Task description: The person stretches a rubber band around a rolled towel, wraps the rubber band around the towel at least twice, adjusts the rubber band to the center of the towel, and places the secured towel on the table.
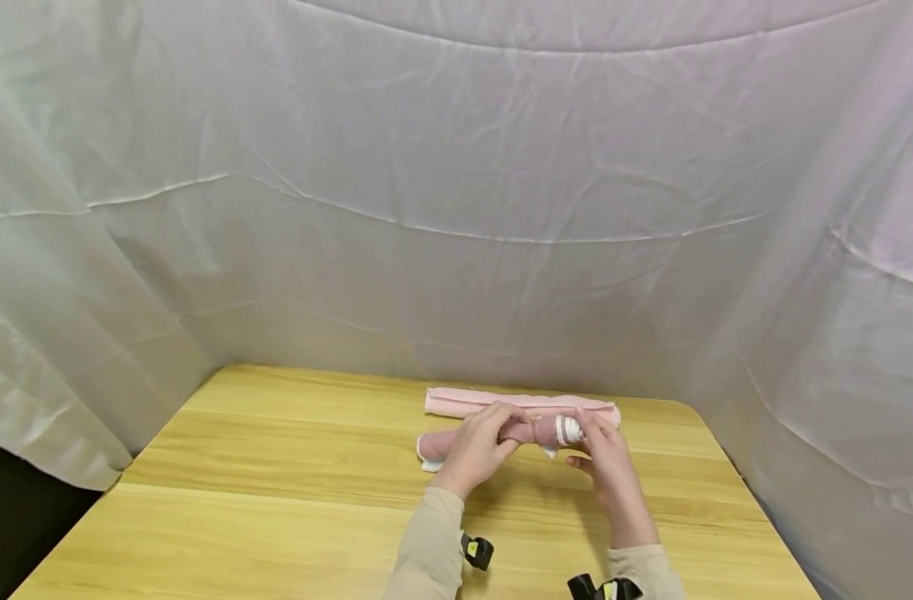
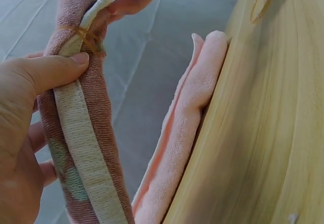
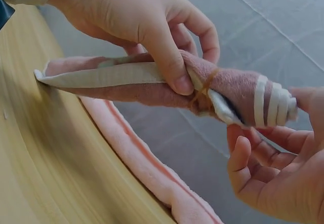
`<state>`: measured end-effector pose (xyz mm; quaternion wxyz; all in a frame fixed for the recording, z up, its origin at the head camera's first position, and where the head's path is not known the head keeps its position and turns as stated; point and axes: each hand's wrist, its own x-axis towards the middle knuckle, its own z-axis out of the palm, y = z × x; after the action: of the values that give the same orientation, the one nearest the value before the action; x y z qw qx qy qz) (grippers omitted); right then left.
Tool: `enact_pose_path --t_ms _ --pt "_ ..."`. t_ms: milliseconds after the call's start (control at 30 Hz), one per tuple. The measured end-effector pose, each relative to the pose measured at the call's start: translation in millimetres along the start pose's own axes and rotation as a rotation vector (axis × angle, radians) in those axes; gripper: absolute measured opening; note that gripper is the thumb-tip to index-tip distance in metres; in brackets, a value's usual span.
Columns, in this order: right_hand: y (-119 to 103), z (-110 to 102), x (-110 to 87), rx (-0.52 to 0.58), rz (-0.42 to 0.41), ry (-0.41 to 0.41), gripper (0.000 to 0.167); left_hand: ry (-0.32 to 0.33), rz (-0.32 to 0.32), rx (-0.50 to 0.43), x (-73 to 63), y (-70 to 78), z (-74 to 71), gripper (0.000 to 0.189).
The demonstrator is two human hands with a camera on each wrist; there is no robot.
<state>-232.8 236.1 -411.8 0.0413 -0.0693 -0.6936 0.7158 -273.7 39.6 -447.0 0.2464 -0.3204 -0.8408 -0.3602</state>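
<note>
A dusty-pink towel (image 1: pixel 441 444), rolled into a long tube with white hems, is held above the wooden table. My left hand (image 1: pixel 477 446) grips it near the middle, its thumb pressing on the pale hem strip in the left wrist view. Just beyond that thumb, a thin brown rubber band (image 3: pixel 205 89) circles the roll. At the white-striped end is my right hand (image 3: pixel 278 168), its fingers loosely bent and touching the roll's end and underside. A loose hem corner (image 3: pixel 223 107) sticks out beside the band.
Behind the hands, a second, lighter pink rolled towel (image 1: pixel 494 402) lies along the table's (image 1: pixel 276 467) back edge. A loose rubber band (image 2: pixel 253 12) lies on the wood in the left wrist view. Pale curtains (image 1: pixel 456 292) hang around the back and sides.
</note>
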Motion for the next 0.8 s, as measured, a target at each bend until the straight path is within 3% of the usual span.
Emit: enact_pose_path --t_ms 133,300,433,700,800 --pt "1 -3 0.7 0.038 0.005 0.005 0.03 0.028 -0.008 0.012 0.1 0.8 -1.6 0.027" --pt "7 -7 3.6 0.007 -0.015 -0.008 0.026 0.061 0.0 0.026 1.7 1.7 -2.6 0.027" --pt "12 -8 6.4 -0.106 -0.042 -0.032 0.023 0.085 0.015 0.058 3.6 4.5 -4.1 0.027" --pt "21 -5 7.9 -0.376 -0.168 -0.106 0.041 0.157 0.044 0.08 8.8 15.0 -8.2 0.026" --pt "23 1 6.0 -0.419 -0.193 -0.159 0.05 0.158 0.046 0.061 10.3 18.9 -8.7 0.027"
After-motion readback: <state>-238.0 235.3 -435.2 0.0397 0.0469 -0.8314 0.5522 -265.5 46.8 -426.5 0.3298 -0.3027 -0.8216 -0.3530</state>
